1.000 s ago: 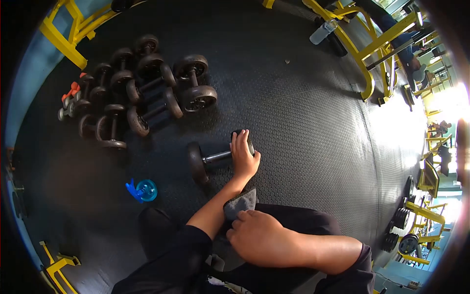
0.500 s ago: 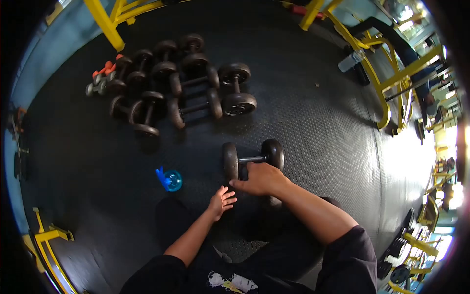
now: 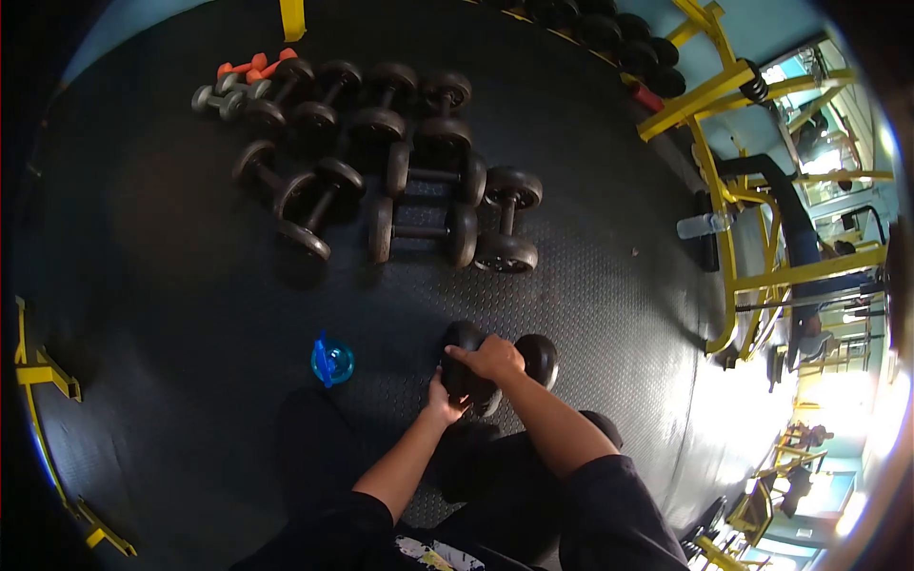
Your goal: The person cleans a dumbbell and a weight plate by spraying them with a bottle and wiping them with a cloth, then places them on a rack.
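Close in front of me is a black dumbbell (image 3: 540, 360) with round heads. My right hand (image 3: 495, 360) comes over it from above, its fingers closed between the heads and its thumb towards the left one. My left hand (image 3: 446, 402) cups the left head from its near side and below, with some fingers hidden behind it. Another dark rounded head (image 3: 487, 398) shows just under my right hand, partly covered. On the floor left of my hands sits a clear blue bottle (image 3: 339, 364) with a bright blue cap.
Rows of dark dumbbells (image 3: 419, 231) lie ahead on the black rubber floor (image 3: 590, 276), with small grey ones (image 3: 217, 103) and orange ones (image 3: 257, 68) at the far left. Yellow gym equipment (image 3: 809, 271) stands at right, a clear bottle (image 3: 703, 226) beside it. A yellow frame (image 3: 43, 373) is at left.
My left hand has moved from open beside the dumbbell to its left head. My right hand is now further over it. The view has shifted, bringing more of the right side into sight.
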`<state>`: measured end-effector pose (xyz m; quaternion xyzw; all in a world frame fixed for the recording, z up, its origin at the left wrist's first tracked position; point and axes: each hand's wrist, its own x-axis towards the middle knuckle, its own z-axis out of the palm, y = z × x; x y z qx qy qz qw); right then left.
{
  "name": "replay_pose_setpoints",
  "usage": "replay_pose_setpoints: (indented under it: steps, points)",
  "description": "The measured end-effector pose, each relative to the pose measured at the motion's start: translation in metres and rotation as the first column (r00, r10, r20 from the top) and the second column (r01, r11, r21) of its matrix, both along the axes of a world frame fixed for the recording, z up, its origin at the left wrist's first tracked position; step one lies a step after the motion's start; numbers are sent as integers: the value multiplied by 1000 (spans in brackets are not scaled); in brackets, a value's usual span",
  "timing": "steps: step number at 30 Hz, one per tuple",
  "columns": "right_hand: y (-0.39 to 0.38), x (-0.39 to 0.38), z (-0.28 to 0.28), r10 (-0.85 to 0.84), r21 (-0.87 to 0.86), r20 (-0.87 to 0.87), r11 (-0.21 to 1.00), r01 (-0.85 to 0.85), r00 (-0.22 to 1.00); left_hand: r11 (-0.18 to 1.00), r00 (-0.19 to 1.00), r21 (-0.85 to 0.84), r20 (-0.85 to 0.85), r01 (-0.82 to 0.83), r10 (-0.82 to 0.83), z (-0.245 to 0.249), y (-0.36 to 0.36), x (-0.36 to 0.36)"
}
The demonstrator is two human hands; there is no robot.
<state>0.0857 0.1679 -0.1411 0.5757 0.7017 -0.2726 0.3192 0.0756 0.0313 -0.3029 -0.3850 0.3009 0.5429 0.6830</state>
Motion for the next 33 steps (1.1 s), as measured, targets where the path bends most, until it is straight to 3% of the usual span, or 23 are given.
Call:
replay_pose_setpoints:
  steps: [2,6,10,11,12,14,15,17,18,20,21,24,26,28,29,30,32,33]
  points:
    - [1,-6,-13,-17,101,-4,995,17,1000,991,997,136,-74,-2,12,-10,-3,4]
    - [5,-15,-24,33,1,-33,999,-33,999,999,993,-25,-113,33,-36,-11,1,3]
    - [-8,-8,0,34,46,-55,998,-31,998,999,994,43,-107,-8,13,-5,-9,3]
    - [-6,-3,10,-20,-30,-67,999,18,998,998,989,54,-146,9,-1,-2,-18,1]
    - [-5,5,22,-22,-33,-84,999,19,996,999,987,51,-163,11,-3,9,-27,-8]
    - [-8,23,45,19,-120,-248,992,-50,969,971,973,236,-231,33,23,46,-51,-34]
    - [-11,30,48,11,-126,-268,991,-46,963,973,968,228,-251,43,15,62,-59,-38]
    - [-14,41,49,39,-81,-424,993,-81,905,983,775,114,-630,142,-39,93,-66,-46]
    - [-14,50,32,35,-85,-431,993,-80,901,983,770,109,-636,145,-43,114,-66,-47]
    - [-19,62,-11,-180,-271,-559,962,27,809,936,386,-264,-858,235,-339,147,-69,-49]
    - [-17,60,22,-138,-308,-510,951,-30,849,904,87,-342,-923,257,-374,142,-75,-48]
    - [-13,61,-18,-174,-278,-584,961,6,793,882,37,-428,-896,197,-442,153,-67,-48]
    - [-20,51,-4,-67,-178,-610,983,-54,789,908,-29,-401,-916,119,-401,127,-82,-50]
    - [-27,39,30,252,-75,-445,946,-316,860,942,71,-284,-951,180,-300,136,-93,-49]
    - [-28,39,53,352,-96,-398,902,-421,847,916,-37,-372,-928,151,-370,137,-91,-49]
    - [-29,36,56,360,-86,-402,901,-426,842,920,-42,-365,-931,144,-363,140,-90,-53]
    - [-31,40,59,558,183,-259,830,-527,788,932,160,-311,-926,184,-341,141,-85,-57]
    - [-34,38,76,490,173,-176,869,-463,854,988,60,-143,-987,62,-147,70,-93,-72]
